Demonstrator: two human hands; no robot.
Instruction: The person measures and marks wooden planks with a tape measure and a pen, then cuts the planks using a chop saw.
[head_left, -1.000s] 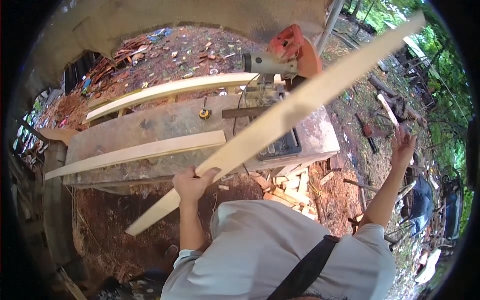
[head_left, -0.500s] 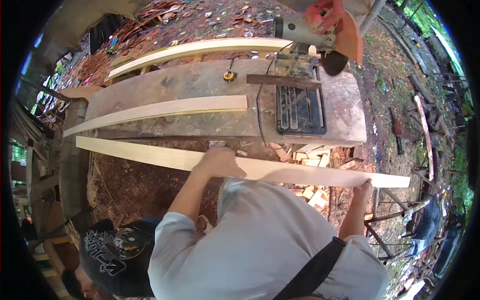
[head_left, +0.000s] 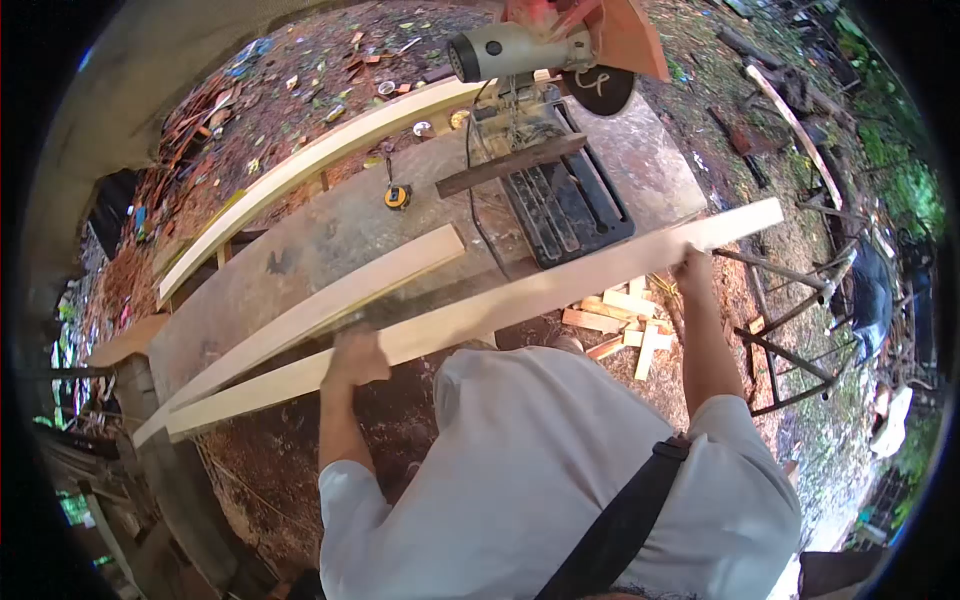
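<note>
A long pale board [head_left: 560,285] runs along the near edge of the workbench [head_left: 350,225], its far right end past the bench corner. My left hand [head_left: 358,360] is closed around its left part, somewhat blurred. Near its right end my right hand [head_left: 692,265] grips the board's lower edge. Beyond it, a second pale board [head_left: 330,300] lies on the bench, and the two boards' left ends come close together. A miter saw with a grey motor [head_left: 490,52] stands on a black slotted base [head_left: 570,205], just behind the held board.
A yellow tape measure [head_left: 397,196] lies on the bench. Behind it a long pale beam [head_left: 320,150] extends leftwards. Wood offcuts [head_left: 625,318] are piled on the ground below the bench. A metal frame [head_left: 790,345] stands at the right.
The board has swung from a steep slant to lie along the bench edge. My right hand, apart from it at first, has taken hold. A co-worker seen at lower left is mostly out of view.
</note>
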